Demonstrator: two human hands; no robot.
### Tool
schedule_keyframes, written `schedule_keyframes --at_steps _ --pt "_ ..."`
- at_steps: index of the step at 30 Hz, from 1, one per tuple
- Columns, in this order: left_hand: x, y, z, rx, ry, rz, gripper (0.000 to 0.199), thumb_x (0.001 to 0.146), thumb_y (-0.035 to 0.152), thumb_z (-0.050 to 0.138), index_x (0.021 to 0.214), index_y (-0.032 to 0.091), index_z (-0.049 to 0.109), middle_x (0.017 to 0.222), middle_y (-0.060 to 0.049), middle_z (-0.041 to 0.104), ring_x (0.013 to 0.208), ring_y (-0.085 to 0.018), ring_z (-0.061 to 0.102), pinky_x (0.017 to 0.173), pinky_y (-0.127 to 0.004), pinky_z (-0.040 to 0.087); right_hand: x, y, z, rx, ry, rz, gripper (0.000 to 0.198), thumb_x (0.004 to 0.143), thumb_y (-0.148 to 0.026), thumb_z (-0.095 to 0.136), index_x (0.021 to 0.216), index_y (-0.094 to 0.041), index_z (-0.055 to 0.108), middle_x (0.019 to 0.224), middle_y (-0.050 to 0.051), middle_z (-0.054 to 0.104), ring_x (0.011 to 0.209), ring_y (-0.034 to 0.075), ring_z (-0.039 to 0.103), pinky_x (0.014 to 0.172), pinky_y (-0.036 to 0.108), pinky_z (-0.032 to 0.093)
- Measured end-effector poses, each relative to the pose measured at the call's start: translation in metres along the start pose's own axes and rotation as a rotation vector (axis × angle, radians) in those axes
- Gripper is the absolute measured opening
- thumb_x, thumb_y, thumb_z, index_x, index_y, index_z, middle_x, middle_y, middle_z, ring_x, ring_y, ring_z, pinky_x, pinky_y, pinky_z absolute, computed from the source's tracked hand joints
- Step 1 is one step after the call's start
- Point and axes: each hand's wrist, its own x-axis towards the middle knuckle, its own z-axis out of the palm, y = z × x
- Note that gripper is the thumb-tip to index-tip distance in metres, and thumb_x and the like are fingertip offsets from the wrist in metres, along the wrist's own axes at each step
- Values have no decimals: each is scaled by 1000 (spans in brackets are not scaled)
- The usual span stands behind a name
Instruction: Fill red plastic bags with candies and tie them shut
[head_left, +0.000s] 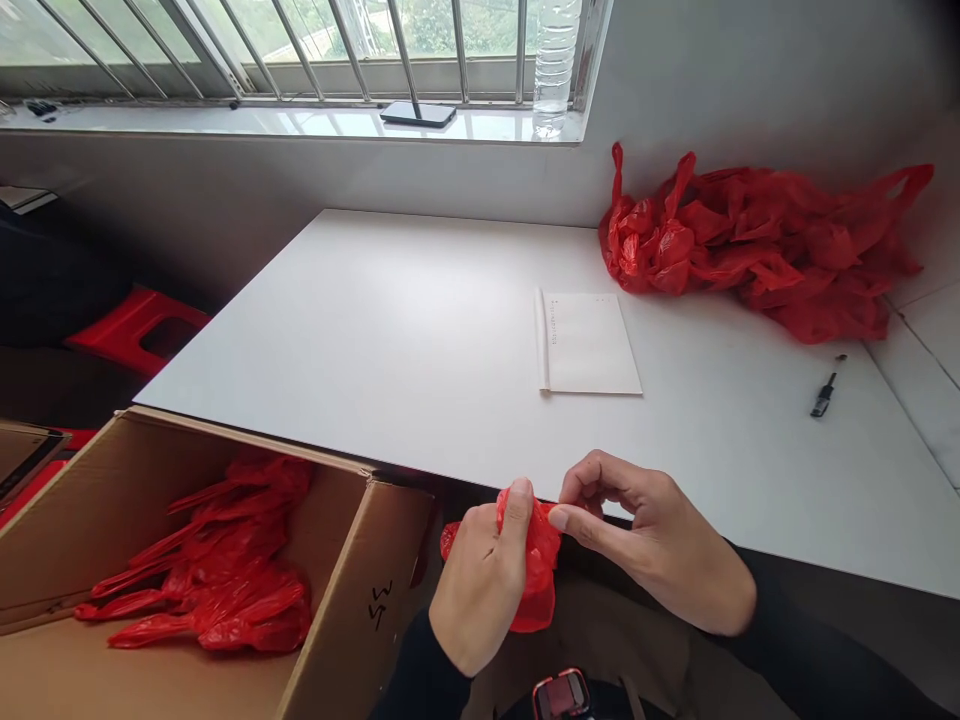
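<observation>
A crumpled red plastic bag (536,580) is held between my two hands, just in front of the table's near edge. My left hand (484,575) is closed around the bag, thumb pressed on top. With thumb and forefinger, my right hand (637,520) pinches a small piece at the bag's upper right. Part of the bag is hidden behind my left fingers. Below and to the left stands an open cardboard box (382,590), with several red plastic bags (232,570) lying in it.
A white table (420,330) carries a pale booklet (589,345), a heap of red bags (765,240) and a small black object (825,395). On the windowsill are a phone (420,115) and a clear bottle (555,65). A red stool (142,325) stands at left.
</observation>
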Motion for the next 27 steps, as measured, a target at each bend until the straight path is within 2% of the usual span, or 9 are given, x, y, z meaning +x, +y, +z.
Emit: schedule_keyframes --at_steps 3,5,9,12,15,18,20,23,27 --pt "3 -6 0 86 154 45 50 97 51 54 56 22 57 47 0 44 49 -16 39 53 -28 27 -3 3 4 43 41 3 11 93 -28 68 84 -24 64 78 -5 61 71 12 53 69 26 45" --pt "3 -7 -2 -67 113 -29 43 96 55 53 80 21 75 48 -2 54 47 -18 48 51 -27 34 -7 3 7 85 59 -1 13 94 -30 69 84 -24 65 77 -5 62 70 11 54 69 25 46" --pt "2 -6 -10 -542 6 -146 62 97 63 45 128 14 67 67 -7 71 53 -20 61 63 -33 53 -16 5 12 133 -12 24 14 94 -32 70 85 -23 65 78 -4 64 70 11 55 68 24 46" --pt "0 -7 -15 -603 -20 -72 45 94 53 62 118 16 70 89 -9 75 78 -19 68 79 -31 54 -21 11 18 108 -87 34 13 92 -27 71 82 -22 64 76 -4 65 68 12 56 67 25 47" --pt "-4 -10 -17 -507 -115 38 21 88 35 76 96 17 68 92 -5 70 83 -14 63 77 -23 51 -20 19 21 -3 -28 -68 9 95 -28 68 88 -23 65 83 -2 66 75 14 59 72 28 49" --pt "-8 -8 -18 -390 -171 95 15 90 28 73 89 18 62 88 -1 64 78 -12 56 72 -22 48 -10 26 20 -146 46 -346 20 101 -28 57 121 -26 63 122 5 66 118 23 57 102 39 46" --pt "-11 -7 -20 -261 -171 127 11 93 26 68 89 19 60 87 -1 63 76 -12 54 70 -23 48 -2 28 19 -128 -47 -413 35 105 -29 50 140 -27 52 135 6 61 130 24 52 115 45 35" --pt "-13 -8 -20 -7 -76 232 5 94 18 62 97 21 60 86 0 65 72 -12 56 66 -23 48 8 29 20 -20 -153 -224 33 108 -40 44 135 -25 54 103 2 69 92 18 64 94 37 48" --pt "-13 -21 -16 263 227 648 32 89 -2 54 105 24 64 98 -1 69 86 -14 67 73 -22 53 12 31 23 119 -262 -13 34 108 -45 40 128 -23 57 69 -5 54 58 13 44 59 28 39"
